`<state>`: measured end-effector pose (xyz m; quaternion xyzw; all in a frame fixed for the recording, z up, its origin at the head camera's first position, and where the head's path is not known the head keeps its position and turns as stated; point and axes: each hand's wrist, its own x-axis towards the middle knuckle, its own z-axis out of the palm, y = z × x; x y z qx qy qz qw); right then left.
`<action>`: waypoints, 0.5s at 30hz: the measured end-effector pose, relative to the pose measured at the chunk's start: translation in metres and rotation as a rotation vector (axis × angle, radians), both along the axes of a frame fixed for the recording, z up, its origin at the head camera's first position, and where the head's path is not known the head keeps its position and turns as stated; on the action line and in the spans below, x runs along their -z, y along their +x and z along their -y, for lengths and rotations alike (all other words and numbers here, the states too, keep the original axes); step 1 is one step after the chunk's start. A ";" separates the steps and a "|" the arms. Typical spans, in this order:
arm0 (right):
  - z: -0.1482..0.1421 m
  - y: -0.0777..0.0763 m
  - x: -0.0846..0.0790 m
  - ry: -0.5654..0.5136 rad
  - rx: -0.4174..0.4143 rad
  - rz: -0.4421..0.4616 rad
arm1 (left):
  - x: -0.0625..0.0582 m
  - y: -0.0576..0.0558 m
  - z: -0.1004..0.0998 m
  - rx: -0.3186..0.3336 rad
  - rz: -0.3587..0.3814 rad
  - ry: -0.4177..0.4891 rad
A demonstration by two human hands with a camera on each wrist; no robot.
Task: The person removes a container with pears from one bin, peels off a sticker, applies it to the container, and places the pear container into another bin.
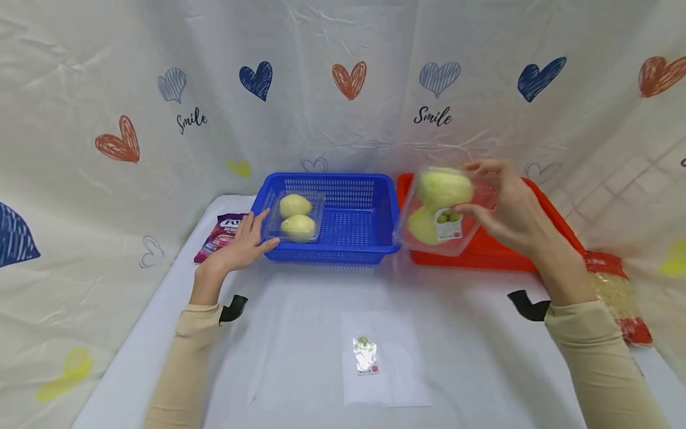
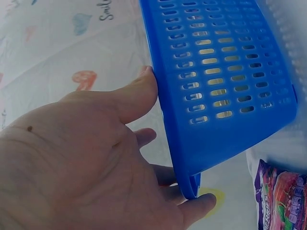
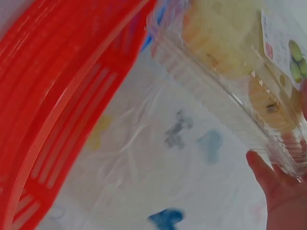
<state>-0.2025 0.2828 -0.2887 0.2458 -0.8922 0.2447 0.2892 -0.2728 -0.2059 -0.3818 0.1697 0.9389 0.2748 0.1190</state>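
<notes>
My right hand (image 1: 509, 208) grips one end of a clear plastic box (image 1: 468, 235) over the red basket's left side, tilted in the air. Inside are two pale yellow-green fruits (image 1: 443, 188), and a white label (image 1: 448, 224) shows green fruit. At the blue basket's (image 1: 345, 256) left rim, my left hand (image 1: 238, 247) rests with its fingers spread. The left wrist view shows its thumb (image 2: 141, 93) touching the rim. A second clear box (image 1: 319, 205) with two similar fruits (image 1: 298, 228) sits in the left part of that basket.
The red basket (image 1: 471, 259) stands right of the blue one. A purple snack bag (image 1: 220, 236) lies by the left hand, a red-and-yellow bag (image 1: 616, 292) at far right. White paper (image 1: 396, 381) with a shiny fruit-picture packet (image 1: 366, 356) lies in front. A heart-printed sheet (image 1: 375, 131) hangs behind.
</notes>
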 end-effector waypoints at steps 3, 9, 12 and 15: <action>-0.037 -0.017 -0.002 -0.060 0.079 0.039 | -0.001 0.001 -0.001 0.011 -0.010 0.012; -0.094 -0.047 0.010 -0.046 0.137 0.211 | -0.002 0.003 -0.002 0.006 -0.007 0.020; -0.120 -0.064 0.019 0.019 0.144 0.319 | -0.003 0.003 -0.004 -0.002 -0.013 0.020; -0.146 -0.083 0.031 0.130 0.151 0.432 | -0.004 0.003 -0.006 -0.010 -0.009 0.014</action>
